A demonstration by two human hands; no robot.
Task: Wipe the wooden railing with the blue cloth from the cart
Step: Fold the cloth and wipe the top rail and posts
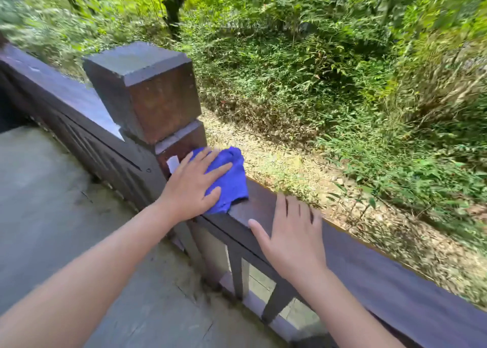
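Blue cloth (229, 175) out of cart, on wooden railing (369, 268) top, right beside big post (147, 89). Left hand (193, 184) flat, fingers spread, pressing cloth down. Right hand (292, 238) flat on bare rail at 4 o'clock from cloth, holding nothing. Wiping looks just begun; long rail toward 4 o'clock probably left.

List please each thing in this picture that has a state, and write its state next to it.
blue cloth: crumpled, lying on the rail top beside the post, pressed under the left hand
left hand: flat, fingers spread on the cloth
right hand: open, empty, palm resting on the rail
wooden railing: dark, top partly glossy
post: upright, square cap on top
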